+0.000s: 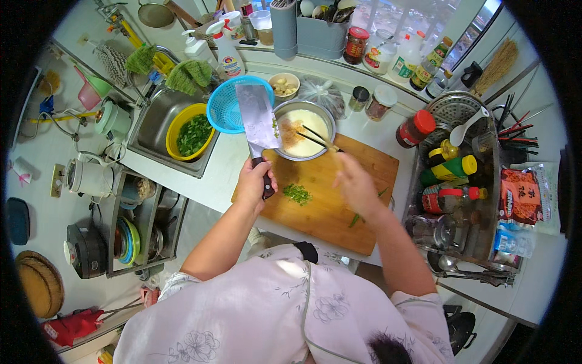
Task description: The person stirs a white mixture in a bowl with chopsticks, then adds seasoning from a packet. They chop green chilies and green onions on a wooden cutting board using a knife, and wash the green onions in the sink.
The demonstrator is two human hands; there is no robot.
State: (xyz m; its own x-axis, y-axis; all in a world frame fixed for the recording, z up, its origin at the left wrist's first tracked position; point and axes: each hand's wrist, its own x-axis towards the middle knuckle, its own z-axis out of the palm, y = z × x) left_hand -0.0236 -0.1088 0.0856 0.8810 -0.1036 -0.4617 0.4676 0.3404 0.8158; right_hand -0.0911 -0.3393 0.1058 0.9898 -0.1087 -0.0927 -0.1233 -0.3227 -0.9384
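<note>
My left hand (253, 185) grips the dark handle of a cleaver (259, 111), its broad blade pointing away from me. Bits of chopped green cling to the blade's right edge, beside a metal bowl (332, 125). Inside the bowl lies a creamy pale mixture (305, 117) with a patch of brown powder (289, 136) on it. Blurred by motion, my right hand (355, 179) holds chopsticks (317, 140), their dark tips over the mixture. A small pile of chopped greens (297, 194) rests on the wooden cutting board (325, 227); green stalks (354, 220) lie near its right side.
Left of the bowl are a blue plastic basket (223, 109) and a sink (148, 132) holding a yellow basin (170, 136) of leafy greens. Garlic fills a small bowl (284, 86) behind. To the right stand a red-lidded jar (414, 129) and a metal rack (486, 227) of bottles.
</note>
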